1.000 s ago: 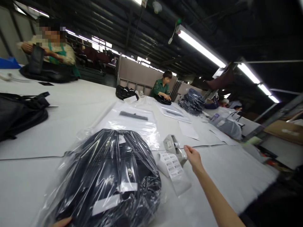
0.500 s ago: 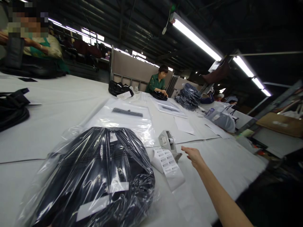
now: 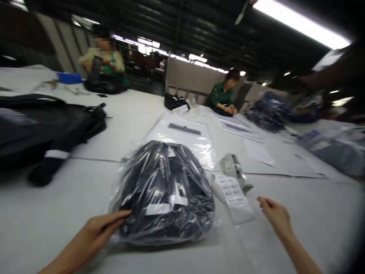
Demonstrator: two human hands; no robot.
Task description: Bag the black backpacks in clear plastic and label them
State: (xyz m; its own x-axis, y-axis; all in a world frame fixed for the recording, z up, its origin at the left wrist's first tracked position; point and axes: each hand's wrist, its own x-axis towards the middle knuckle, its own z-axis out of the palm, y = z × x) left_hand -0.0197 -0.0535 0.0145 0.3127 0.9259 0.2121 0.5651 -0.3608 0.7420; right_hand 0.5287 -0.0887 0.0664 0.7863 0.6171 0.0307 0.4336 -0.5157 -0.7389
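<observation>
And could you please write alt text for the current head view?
A plastic-wrapped dark bag lies on a white table, the left hand touching its left side. To its right are a label strip, a grey dispenser and the right hand, apart from both. Two people work farther back.

the left hand (image 3: 98, 229) touches a plastic-wrapped dark bag (image 3: 159, 186); the right hand (image 3: 276, 216) is near a label strip (image 3: 234, 195).

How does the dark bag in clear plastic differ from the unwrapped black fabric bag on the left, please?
The dark bag in clear plastic looks glossy; the unwrapped black fabric bag looks matte. Fingers of the left hand touch the wrapped bag, but not the unwrapped one. Both lie on the white table.
</observation>
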